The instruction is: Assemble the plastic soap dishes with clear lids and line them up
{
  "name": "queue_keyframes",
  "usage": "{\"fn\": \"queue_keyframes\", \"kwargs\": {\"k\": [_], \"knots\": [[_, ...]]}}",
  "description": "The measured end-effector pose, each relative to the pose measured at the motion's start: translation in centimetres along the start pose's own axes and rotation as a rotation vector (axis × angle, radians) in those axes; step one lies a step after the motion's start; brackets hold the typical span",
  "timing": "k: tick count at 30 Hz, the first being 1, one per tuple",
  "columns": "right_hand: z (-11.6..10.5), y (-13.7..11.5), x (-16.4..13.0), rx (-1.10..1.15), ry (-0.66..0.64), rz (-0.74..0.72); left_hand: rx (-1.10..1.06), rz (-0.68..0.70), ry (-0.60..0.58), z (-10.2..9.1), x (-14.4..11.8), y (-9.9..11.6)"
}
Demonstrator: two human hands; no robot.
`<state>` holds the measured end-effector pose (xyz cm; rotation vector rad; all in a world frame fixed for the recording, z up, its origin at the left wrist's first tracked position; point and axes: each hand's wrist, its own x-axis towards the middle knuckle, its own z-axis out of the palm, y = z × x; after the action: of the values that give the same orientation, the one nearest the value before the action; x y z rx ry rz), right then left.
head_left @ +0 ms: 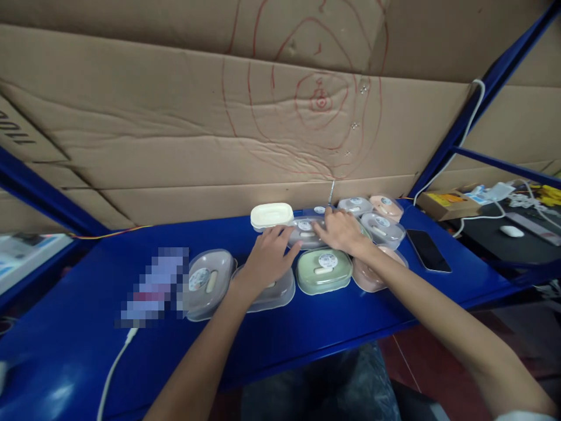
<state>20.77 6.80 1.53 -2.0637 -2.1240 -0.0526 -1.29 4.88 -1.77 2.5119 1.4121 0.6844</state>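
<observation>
A grey oval plastic box with a clear lid and a round label is between my two hands towards the back of the table. My left hand has its fingertips over the left end and its thumb by the near edge. On the right end, my right hand rests with bent fingers and its thumb on the lid. In front stand a green lidded box, a pink one partly behind my right forearm, a grey one partly under my left wrist, and another grey one.
A cream box stands by the cardboard wall. More lidded boxes are at the back right, with a dark phone beside them. A pixelated item with a white cable lies left on the blue table.
</observation>
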Motion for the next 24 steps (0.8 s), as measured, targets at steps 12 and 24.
{"fn": "queue_keyframes", "kwargs": {"k": [12,24], "knots": [[-2.3,4.6,3.9,0.015,0.030,-0.030,0.029,-0.026,-0.011,-1.2,0.0,0.1],[0.9,6.4,12.7,0.013,-0.193,-0.326,0.170,-0.204,-0.120,-6.6,1.3,-2.3]]}}
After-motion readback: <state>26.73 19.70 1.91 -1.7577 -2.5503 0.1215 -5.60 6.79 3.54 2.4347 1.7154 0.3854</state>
